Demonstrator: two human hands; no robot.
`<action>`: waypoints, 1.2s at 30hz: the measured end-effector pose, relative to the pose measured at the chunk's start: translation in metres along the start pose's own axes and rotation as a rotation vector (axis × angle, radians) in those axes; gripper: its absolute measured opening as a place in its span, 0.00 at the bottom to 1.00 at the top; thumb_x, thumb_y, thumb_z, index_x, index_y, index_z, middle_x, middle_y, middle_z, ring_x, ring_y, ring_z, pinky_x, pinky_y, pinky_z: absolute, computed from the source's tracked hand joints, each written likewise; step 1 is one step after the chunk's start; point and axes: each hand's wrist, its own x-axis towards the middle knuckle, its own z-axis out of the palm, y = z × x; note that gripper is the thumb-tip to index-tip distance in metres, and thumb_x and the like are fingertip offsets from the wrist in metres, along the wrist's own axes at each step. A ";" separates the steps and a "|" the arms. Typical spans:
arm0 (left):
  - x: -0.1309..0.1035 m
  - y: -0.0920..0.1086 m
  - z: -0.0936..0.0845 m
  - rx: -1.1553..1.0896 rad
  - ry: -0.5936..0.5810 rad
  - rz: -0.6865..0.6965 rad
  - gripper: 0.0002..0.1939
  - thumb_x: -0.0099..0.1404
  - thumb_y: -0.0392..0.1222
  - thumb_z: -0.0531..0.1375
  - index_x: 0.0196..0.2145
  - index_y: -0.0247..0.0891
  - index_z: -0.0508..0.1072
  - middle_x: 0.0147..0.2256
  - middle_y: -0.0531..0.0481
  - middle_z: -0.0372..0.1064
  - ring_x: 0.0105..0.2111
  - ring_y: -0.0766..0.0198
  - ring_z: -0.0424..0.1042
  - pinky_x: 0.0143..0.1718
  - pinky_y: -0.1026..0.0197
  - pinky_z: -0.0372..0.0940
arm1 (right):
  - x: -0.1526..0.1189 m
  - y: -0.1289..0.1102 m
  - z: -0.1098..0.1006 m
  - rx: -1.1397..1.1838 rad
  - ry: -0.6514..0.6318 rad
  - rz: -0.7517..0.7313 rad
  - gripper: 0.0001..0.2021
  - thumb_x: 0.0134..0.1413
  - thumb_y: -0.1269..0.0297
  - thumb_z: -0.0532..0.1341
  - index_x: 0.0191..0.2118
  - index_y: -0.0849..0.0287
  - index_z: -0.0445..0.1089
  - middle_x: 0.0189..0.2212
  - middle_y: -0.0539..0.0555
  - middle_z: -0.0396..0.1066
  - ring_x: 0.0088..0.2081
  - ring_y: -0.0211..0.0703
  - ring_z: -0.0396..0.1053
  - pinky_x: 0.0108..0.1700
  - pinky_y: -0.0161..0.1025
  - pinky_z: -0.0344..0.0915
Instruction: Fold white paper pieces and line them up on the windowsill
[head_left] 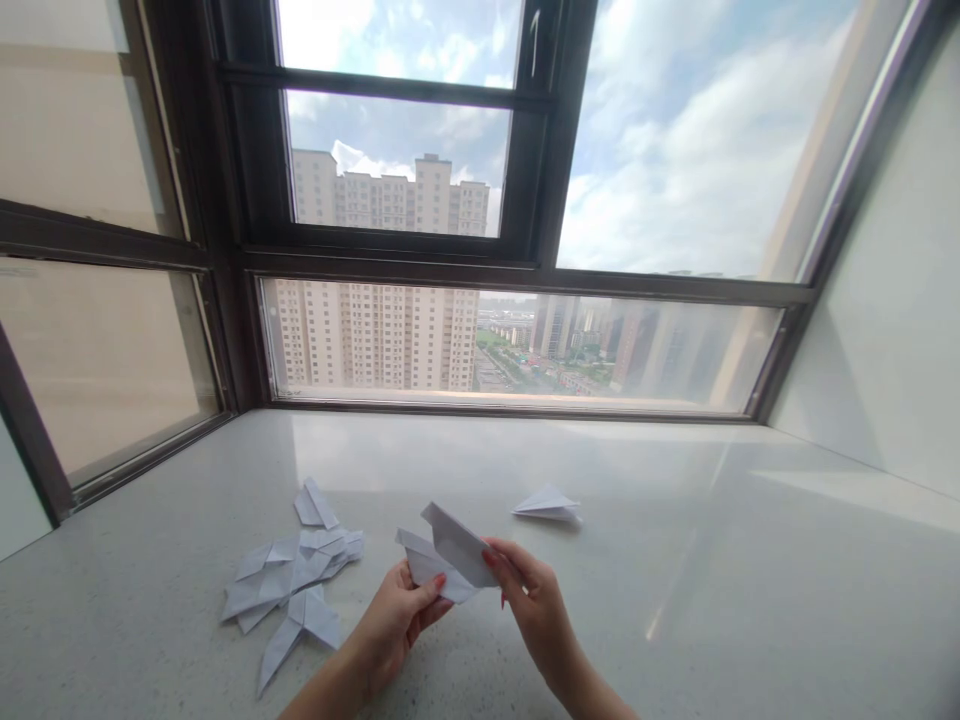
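A folded white paper plane [450, 552] is held up between my two hands, over the pale windowsill. My left hand [401, 615] pinches its lower left part, thumb on top and fingers beneath. At the right end, my right hand [529, 590] grips the raised flap between thumb and fingers. To the left of my hands lies a loose pile of folded white paper planes [289, 575], some overlapping. One more paper plane [549, 504] rests by itself beyond my right hand, its narrow tip pointing left.
The speckled white windowsill [697, 560] stretches out to both sides. Dark window frames [510, 270] rise behind it, with glass panes and tall buildings outside. A white wall [892, 300] borders the sill on the right.
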 end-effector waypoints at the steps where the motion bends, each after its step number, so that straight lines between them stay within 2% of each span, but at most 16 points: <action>1: 0.000 0.000 0.000 -0.009 -0.021 -0.016 0.22 0.44 0.36 0.67 0.39 0.35 0.69 0.38 0.45 0.71 0.38 0.58 0.70 0.38 0.62 0.63 | -0.001 0.000 0.001 -0.039 -0.040 -0.013 0.13 0.51 0.57 0.55 0.35 0.59 0.71 0.24 0.52 0.70 0.23 0.38 0.64 0.23 0.32 0.60; 3: 0.000 0.001 -0.001 -0.043 -0.095 -0.041 0.31 0.42 0.33 0.67 0.46 0.37 0.65 0.39 0.45 0.71 0.38 0.58 0.69 0.40 0.60 0.62 | -0.001 0.000 0.002 -0.124 -0.085 -0.026 0.12 0.50 0.58 0.55 0.34 0.58 0.71 0.25 0.52 0.71 0.25 0.39 0.66 0.27 0.32 0.61; 5: -0.001 0.002 -0.001 -0.072 -0.182 -0.048 0.41 0.42 0.30 0.67 0.53 0.42 0.57 0.40 0.47 0.70 0.39 0.59 0.69 0.43 0.58 0.60 | -0.001 0.001 0.001 -0.204 -0.095 -0.021 0.11 0.50 0.58 0.55 0.34 0.58 0.72 0.26 0.53 0.71 0.27 0.40 0.66 0.29 0.33 0.62; 7: -0.003 0.004 -0.001 -0.082 -0.247 -0.043 0.45 0.43 0.28 0.65 0.56 0.44 0.51 0.41 0.47 0.69 0.40 0.60 0.68 0.46 0.57 0.58 | 0.001 0.003 0.000 -0.259 -0.108 -0.012 0.12 0.50 0.57 0.55 0.33 0.57 0.72 0.26 0.53 0.71 0.27 0.41 0.66 0.30 0.34 0.61; 12: -0.007 0.008 0.000 -0.088 -0.282 -0.075 0.35 0.43 0.27 0.64 0.50 0.41 0.63 0.44 0.46 0.67 0.42 0.59 0.67 0.47 0.57 0.57 | 0.003 0.002 -0.003 -0.327 -0.137 0.000 0.13 0.51 0.57 0.54 0.33 0.56 0.73 0.24 0.53 0.71 0.28 0.42 0.66 0.31 0.35 0.60; 17: -0.008 0.008 0.001 -0.054 -0.206 -0.087 0.21 0.53 0.42 0.62 0.45 0.38 0.67 0.43 0.45 0.68 0.39 0.62 0.69 0.43 0.60 0.60 | 0.002 -0.005 -0.002 -0.366 -0.177 -0.001 0.10 0.52 0.61 0.54 0.33 0.55 0.72 0.27 0.52 0.73 0.31 0.43 0.65 0.35 0.36 0.59; 21: -0.007 0.006 0.003 -0.025 -0.175 -0.081 0.21 0.52 0.48 0.62 0.43 0.35 0.69 0.39 0.43 0.70 0.37 0.61 0.69 0.39 0.61 0.62 | 0.001 -0.006 -0.001 -0.408 -0.190 0.003 0.09 0.52 0.62 0.54 0.34 0.55 0.71 0.27 0.52 0.73 0.32 0.44 0.65 0.35 0.36 0.58; 31: -0.008 0.002 0.006 -0.027 -0.148 -0.034 0.19 0.53 0.47 0.61 0.41 0.34 0.71 0.38 0.43 0.71 0.36 0.61 0.70 0.39 0.61 0.62 | -0.001 -0.003 0.000 -0.417 -0.199 -0.030 0.08 0.52 0.64 0.55 0.33 0.55 0.71 0.28 0.51 0.74 0.30 0.42 0.66 0.40 0.39 0.57; 34: -0.005 0.003 0.004 -0.026 -0.159 -0.044 0.20 0.52 0.48 0.62 0.41 0.33 0.71 0.39 0.42 0.71 0.38 0.58 0.70 0.40 0.60 0.62 | -0.001 0.000 0.000 -0.393 -0.132 -0.048 0.08 0.50 0.60 0.56 0.32 0.55 0.71 0.25 0.52 0.71 0.29 0.42 0.66 0.38 0.39 0.59; 36: -0.002 0.003 0.002 -0.035 -0.153 -0.038 0.21 0.51 0.48 0.62 0.41 0.33 0.71 0.39 0.41 0.71 0.40 0.56 0.69 0.41 0.59 0.62 | 0.001 0.004 0.000 -0.334 -0.014 -0.029 0.11 0.48 0.57 0.57 0.36 0.57 0.70 0.26 0.53 0.68 0.30 0.42 0.65 0.35 0.38 0.61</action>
